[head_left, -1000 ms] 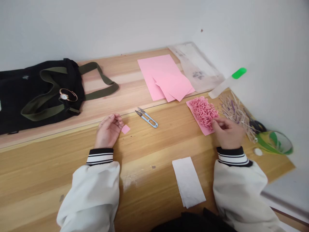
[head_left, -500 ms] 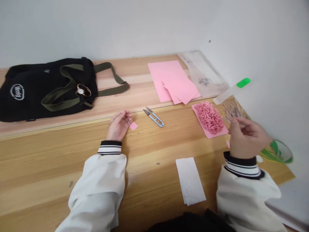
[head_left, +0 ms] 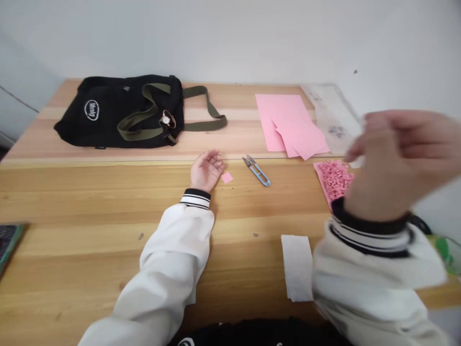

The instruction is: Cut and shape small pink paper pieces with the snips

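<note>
My left hand rests palm up on the table, fingers loosely curled and apart, with nothing in it. Just right of its fingertips lies a small pink paper square. Blue thread snips lie a little further right. My right hand is raised close to the camera, thumb and fingers pinched together and blurred; anything between them is hidden. Behind its wrist, a heap of small pink curled pieces sits on a pink sheet, partly covered by the hand.
Pink paper sheets lie at the back beside a clear plastic sleeve. A black bag with a watch on it lies back left. A folded white cloth is near the front. A green-patterned roll shows at right.
My right hand has risen from beside the pink heap towards the camera, now covering the green-ended stick. The view has swung left, revealing a dark green-edged object. My left hand stays by the paper square.
</note>
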Action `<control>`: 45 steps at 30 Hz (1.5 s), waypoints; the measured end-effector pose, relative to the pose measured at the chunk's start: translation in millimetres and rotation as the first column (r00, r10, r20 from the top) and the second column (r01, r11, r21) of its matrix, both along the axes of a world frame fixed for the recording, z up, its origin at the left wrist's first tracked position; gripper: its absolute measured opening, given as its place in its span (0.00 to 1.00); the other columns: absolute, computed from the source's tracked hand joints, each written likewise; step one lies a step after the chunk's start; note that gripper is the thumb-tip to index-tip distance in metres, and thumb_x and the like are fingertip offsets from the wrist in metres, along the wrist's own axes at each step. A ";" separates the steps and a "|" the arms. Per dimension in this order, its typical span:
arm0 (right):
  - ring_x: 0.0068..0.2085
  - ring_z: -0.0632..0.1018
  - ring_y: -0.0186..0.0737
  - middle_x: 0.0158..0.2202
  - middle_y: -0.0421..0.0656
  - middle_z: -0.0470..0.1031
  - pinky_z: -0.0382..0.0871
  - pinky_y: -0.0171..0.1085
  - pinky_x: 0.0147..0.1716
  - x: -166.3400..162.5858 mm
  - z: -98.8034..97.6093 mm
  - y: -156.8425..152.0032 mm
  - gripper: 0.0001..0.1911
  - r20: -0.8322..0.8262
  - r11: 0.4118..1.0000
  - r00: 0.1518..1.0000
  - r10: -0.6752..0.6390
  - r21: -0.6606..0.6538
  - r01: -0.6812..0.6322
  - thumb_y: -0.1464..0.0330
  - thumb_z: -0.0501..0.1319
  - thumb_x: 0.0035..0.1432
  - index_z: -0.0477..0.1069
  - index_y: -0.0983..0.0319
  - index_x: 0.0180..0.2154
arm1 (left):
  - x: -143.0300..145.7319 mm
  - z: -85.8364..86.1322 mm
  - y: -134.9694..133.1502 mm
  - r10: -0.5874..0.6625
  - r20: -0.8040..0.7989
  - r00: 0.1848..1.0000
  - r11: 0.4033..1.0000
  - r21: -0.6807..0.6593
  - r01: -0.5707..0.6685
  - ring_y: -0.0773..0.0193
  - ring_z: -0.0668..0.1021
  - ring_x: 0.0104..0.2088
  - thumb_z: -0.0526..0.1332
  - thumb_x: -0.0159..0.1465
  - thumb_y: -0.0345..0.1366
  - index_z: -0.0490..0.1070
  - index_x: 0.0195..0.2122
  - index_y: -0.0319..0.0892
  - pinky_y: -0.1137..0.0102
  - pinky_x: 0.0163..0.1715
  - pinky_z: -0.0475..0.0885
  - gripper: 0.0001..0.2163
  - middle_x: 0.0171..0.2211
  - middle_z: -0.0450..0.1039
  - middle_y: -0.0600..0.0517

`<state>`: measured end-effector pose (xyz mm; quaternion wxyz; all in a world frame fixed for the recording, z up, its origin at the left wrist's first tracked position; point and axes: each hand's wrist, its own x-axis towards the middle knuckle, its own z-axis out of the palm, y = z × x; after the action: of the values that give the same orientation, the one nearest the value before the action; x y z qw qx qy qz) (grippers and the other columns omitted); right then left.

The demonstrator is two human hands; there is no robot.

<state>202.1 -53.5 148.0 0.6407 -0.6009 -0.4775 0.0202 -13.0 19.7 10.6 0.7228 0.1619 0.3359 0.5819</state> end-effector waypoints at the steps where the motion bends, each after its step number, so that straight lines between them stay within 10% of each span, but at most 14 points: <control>1: 0.21 0.70 0.29 0.21 0.37 0.69 0.63 0.33 0.20 -11.1 -9.1 9.4 0.06 0.008 0.997 0.997 0.074 0.006 -0.074 0.67 0.62 0.53 0.74 0.64 0.30 | -0.8 -0.4 0.3 0.007 0.014 1.000 1.000 0.005 -0.007 0.72 0.70 0.22 0.57 0.62 0.39 0.71 0.26 0.39 0.73 0.26 0.67 0.11 0.21 0.68 0.53; 10: 0.25 0.74 0.37 0.23 0.39 0.74 0.69 0.38 0.30 -64.2 -116.5 45.4 0.07 0.195 0.846 0.879 0.434 -0.424 -0.324 0.69 0.58 0.53 0.75 0.61 0.34 | -1.9 0.8 2.1 0.049 0.103 0.993 0.996 -0.080 -0.041 0.72 0.67 0.21 0.51 0.64 0.36 0.70 0.25 0.38 0.73 0.26 0.64 0.14 0.21 0.64 0.53; 15: 0.36 0.76 0.46 0.30 0.45 0.76 0.70 0.46 0.41 -60.2 -140.7 51.3 0.09 0.404 0.726 0.613 0.679 -0.491 -0.481 0.65 0.62 0.53 0.74 0.60 0.36 | -1.4 1.4 2.1 0.050 0.093 0.994 0.995 -0.092 -0.042 0.71 0.67 0.22 0.51 0.64 0.36 0.70 0.25 0.39 0.72 0.27 0.64 0.13 0.21 0.64 0.53; 45: 0.38 0.73 0.43 0.34 0.45 0.73 0.69 0.45 0.41 -62.9 -158.2 53.2 0.09 0.502 0.737 0.540 0.675 -0.496 -0.460 0.63 0.62 0.57 0.76 0.61 0.30 | -0.4 3.5 -0.4 0.049 0.137 0.989 0.996 -0.086 -0.038 0.70 0.68 0.22 0.52 0.61 0.34 0.72 0.25 0.38 0.72 0.27 0.65 0.12 0.21 0.66 0.53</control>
<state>139.2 -0.3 -10.3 0.2875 -0.4678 -0.8307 0.0916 -13.4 19.3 14.2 0.7376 0.0835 0.3121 0.5929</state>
